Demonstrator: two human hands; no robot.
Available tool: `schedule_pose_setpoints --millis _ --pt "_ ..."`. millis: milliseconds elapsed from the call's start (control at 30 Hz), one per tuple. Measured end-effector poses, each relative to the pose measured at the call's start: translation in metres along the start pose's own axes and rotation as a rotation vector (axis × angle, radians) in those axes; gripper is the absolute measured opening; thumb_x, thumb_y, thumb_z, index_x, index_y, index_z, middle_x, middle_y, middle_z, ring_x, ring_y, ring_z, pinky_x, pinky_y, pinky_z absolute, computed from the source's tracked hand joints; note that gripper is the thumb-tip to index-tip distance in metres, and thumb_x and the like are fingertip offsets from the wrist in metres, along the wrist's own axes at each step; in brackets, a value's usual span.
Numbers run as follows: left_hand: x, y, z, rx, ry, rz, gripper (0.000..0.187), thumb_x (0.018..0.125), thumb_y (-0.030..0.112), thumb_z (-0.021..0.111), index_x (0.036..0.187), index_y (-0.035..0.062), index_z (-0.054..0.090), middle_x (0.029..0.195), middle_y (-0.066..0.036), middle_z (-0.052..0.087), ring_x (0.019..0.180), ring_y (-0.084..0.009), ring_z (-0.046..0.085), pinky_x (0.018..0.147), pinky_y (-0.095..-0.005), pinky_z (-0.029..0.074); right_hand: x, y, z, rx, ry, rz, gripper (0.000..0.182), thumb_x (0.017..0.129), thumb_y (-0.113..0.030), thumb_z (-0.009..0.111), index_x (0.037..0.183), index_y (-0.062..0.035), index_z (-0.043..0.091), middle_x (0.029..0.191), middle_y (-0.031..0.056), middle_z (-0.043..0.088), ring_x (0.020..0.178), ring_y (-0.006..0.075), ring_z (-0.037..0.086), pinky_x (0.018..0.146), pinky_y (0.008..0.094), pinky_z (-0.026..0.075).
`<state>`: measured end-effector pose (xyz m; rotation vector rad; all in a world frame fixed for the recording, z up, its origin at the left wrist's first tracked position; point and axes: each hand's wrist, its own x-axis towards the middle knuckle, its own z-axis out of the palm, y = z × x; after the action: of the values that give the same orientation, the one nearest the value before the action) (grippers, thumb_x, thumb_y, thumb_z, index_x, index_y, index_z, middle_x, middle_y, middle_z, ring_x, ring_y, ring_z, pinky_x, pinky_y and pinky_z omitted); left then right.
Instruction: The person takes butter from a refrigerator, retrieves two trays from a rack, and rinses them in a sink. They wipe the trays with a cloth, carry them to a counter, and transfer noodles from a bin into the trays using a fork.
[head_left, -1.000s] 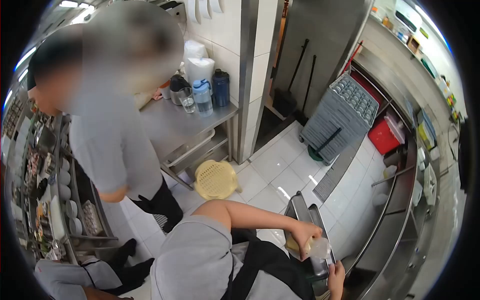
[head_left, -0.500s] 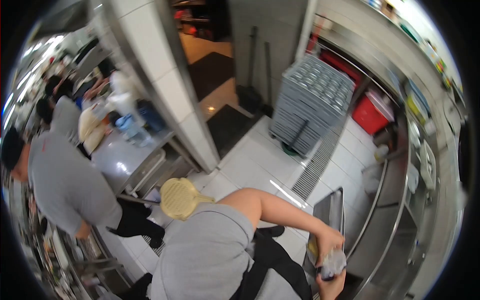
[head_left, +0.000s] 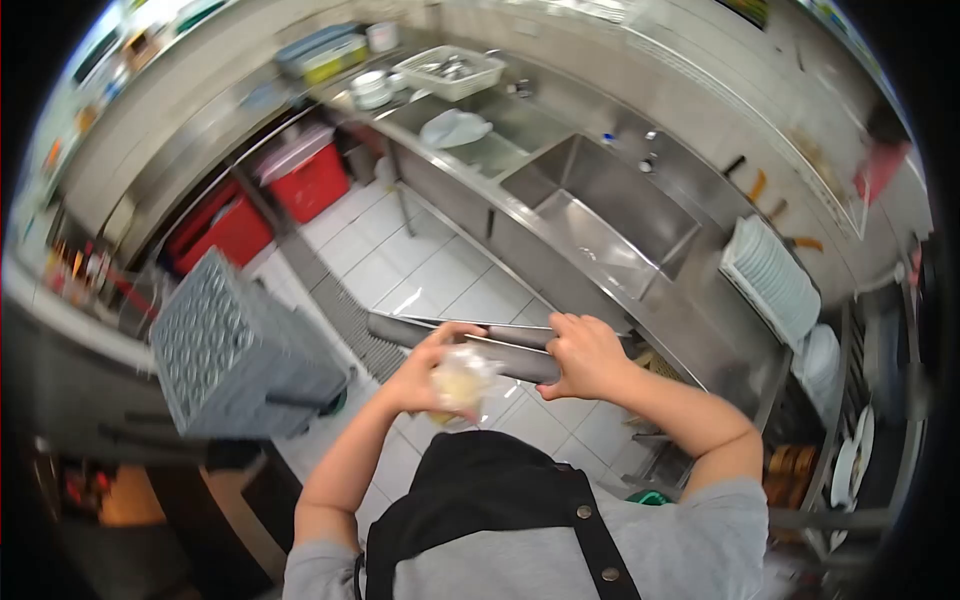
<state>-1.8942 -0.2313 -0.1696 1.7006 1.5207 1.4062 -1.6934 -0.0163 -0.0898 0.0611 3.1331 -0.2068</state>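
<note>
In the head view, my left hand (head_left: 425, 375) is closed around a clear plastic bag (head_left: 464, 380) with pale yellow contents, blurred by motion. The fingers of that hand also reach the near end of a steel pan (head_left: 512, 357). My right hand (head_left: 588, 360) grips the pan's other end, thumb below and fingers over the rim. The pan is tilted, showing mostly its long side, so its inside is largely hidden. It hangs in front of my black apron (head_left: 490, 465), above the white floor tiles.
Ahead runs a steel counter with a sink (head_left: 610, 225) and a white basket of utensils (head_left: 450, 72). Stacked white plates (head_left: 770, 280) stand right. Stacked grey glass racks (head_left: 240, 350) stand on the floor at left, near a red bin (head_left: 308, 178) and a drain grate (head_left: 350, 310).
My view has swung right, from the doorway and a co-worker to the sink counter. My hands, both near the bag before, are now apart, with the right one on the pan.
</note>
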Motion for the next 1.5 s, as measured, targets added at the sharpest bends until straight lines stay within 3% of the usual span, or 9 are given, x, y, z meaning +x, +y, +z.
schedule_pose_setpoints --millis 167,300,500,533,700,967,1133,1367,1500 --pt "0.014 -0.061 -0.108 -0.674 0.159 -0.031 0.084 0.052 0.049 0.098 0.112 -0.0020 0.065 0.147 -0.022 0.044 0.076 -0.0119 0.067 0.070 -0.0252 0.057 0.034 0.033 -0.049 -0.047 -0.017 0.158 0.048 0.058 -0.047 0.086 0.071 -0.0023 0.072 0.089 0.0110 0.058 0.089 0.0271 0.062 0.079 0.0388 0.052" --pt "0.027 -0.146 -0.180 -0.748 0.318 -0.254 0.090 0.056 0.050 0.096 0.120 -0.0016 0.060 0.145 -0.023 0.046 0.081 -0.0150 0.067 0.070 -0.0271 0.058 0.012 0.037 -0.081 -0.095 0.056 0.393 0.049 0.058 -0.047 0.086 0.072 -0.0017 0.073 0.088 0.0106 0.056 0.086 0.0276 0.061 0.075 0.0394 0.051" --pt "0.109 -0.308 -0.180 -0.651 0.155 -0.768 0.052 0.096 0.041 0.067 0.123 -0.0019 0.056 0.112 -0.018 0.067 0.085 -0.0225 0.069 0.072 -0.0343 0.060 -0.047 0.000 -0.151 -0.097 0.231 1.059 0.048 0.042 -0.030 0.086 0.070 0.0034 0.067 0.077 0.0120 0.050 0.073 0.0313 0.059 0.065 0.0410 0.047" --pt "0.146 -0.300 -0.151 -0.607 0.153 -0.831 0.041 0.106 0.034 0.047 0.123 -0.0022 0.056 0.100 -0.015 0.068 0.084 -0.0239 0.069 0.069 -0.0347 0.060 -0.060 -0.010 -0.155 -0.136 0.292 1.162 0.048 0.040 -0.028 0.085 0.070 0.0042 0.066 0.078 0.0128 0.050 0.073 0.0321 0.058 0.065 0.0410 0.047" --pt "0.315 -0.295 0.022 -0.646 -0.213 -0.836 0.034 0.100 0.024 0.064 0.124 0.0027 0.052 0.103 -0.010 0.065 0.088 -0.0216 0.069 0.069 -0.0383 0.062 -0.105 -0.050 -0.156 -0.348 0.415 1.601 0.049 0.039 -0.023 0.083 0.072 0.0075 0.062 0.084 0.0167 0.049 0.076 0.0367 0.056 0.066 0.0425 0.045" --pt "0.445 -0.251 0.337 -0.794 -0.546 -1.044 0.049 0.076 0.003 0.086 0.114 -0.0076 0.056 0.103 -0.016 0.067 0.091 -0.0276 0.071 0.077 -0.0451 0.064 -0.188 -0.014 -0.113 -0.569 0.236 1.741 0.044 0.042 -0.025 0.084 0.069 0.0023 0.062 0.089 0.0133 0.047 0.083 0.0330 0.054 0.072 0.0422 0.045" --pt "0.449 -0.273 0.474 -0.147 -0.612 -0.658 0.084 0.058 0.017 0.097 0.119 -0.0066 0.044 0.108 -0.019 0.065 0.096 -0.0322 0.069 0.083 -0.0407 0.060 -0.227 0.002 -0.082 -0.481 0.219 1.793 0.046 0.043 -0.029 0.083 0.067 0.0018 0.060 0.088 0.0142 0.048 0.083 0.0337 0.055 0.072 0.0430 0.045" --pt "0.440 -0.234 0.541 0.218 -0.740 -0.278 0.095 0.055 0.037 0.097 0.121 -0.0026 0.041 0.122 -0.024 0.057 0.118 -0.0376 0.057 0.100 -0.0452 0.050 -0.228 0.008 -0.069 -0.454 0.143 1.839 0.055 0.050 -0.039 0.083 0.073 0.0044 0.059 0.096 0.0232 0.053 0.087 0.0445 0.055 0.074 0.0503 0.045" --pt "0.457 -0.222 0.524 0.203 -0.875 -0.293 0.102 0.064 0.052 0.090 0.133 -0.0067 0.043 0.138 -0.027 0.046 0.133 -0.0415 0.044 0.109 -0.0478 0.042 -0.224 -0.007 -0.081 -0.322 0.048 2.025 0.066 0.056 -0.041 0.084 0.093 0.0093 0.062 0.134 0.0355 0.052 0.115 0.0539 0.052 0.097 0.0562 0.043"
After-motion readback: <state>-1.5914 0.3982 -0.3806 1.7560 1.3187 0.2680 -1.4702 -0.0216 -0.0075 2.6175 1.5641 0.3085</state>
